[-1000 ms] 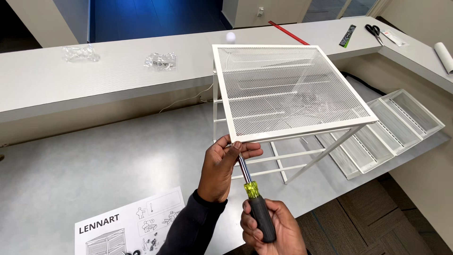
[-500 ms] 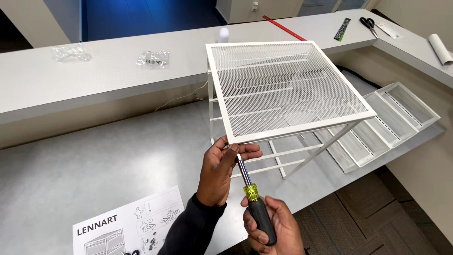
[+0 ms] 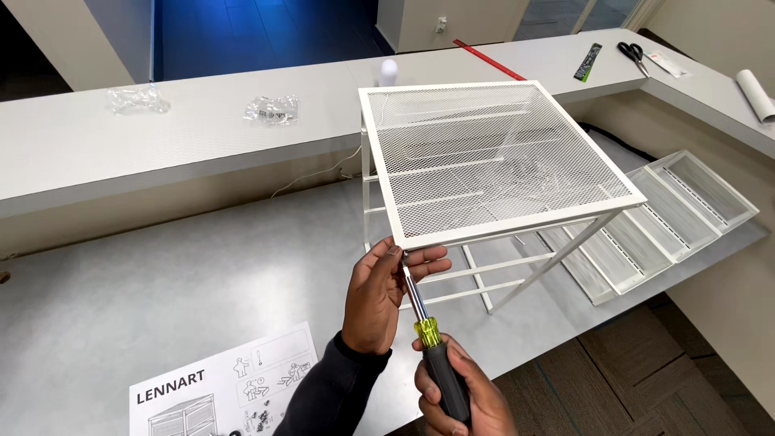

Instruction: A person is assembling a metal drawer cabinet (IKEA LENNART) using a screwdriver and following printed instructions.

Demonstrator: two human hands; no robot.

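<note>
A white metal frame with a mesh top panel point(image 3: 492, 153) stands on the grey worktop point(image 3: 186, 274). My right hand point(image 3: 468, 396) grips the black and yellow handle of a screwdriver point(image 3: 428, 343), whose shaft points up to the frame's near left corner. My left hand point(image 3: 383, 295) pinches the shaft just under that corner, fingers touching the frame's edge. The tip itself is hidden behind my fingers.
White mesh drawers point(image 3: 662, 218) lie side by side at the right. An instruction sheet point(image 3: 226, 387) lies near the front edge. On the raised ledge sit two clear plastic bags point(image 3: 273, 109), a small white object point(image 3: 388, 71), scissors point(image 3: 634, 55) and a paper roll point(image 3: 755, 93).
The view has shifted slightly; both hands and the screwdriver stay at the frame's near corner, with my left fingers a little more spread along the edge.
</note>
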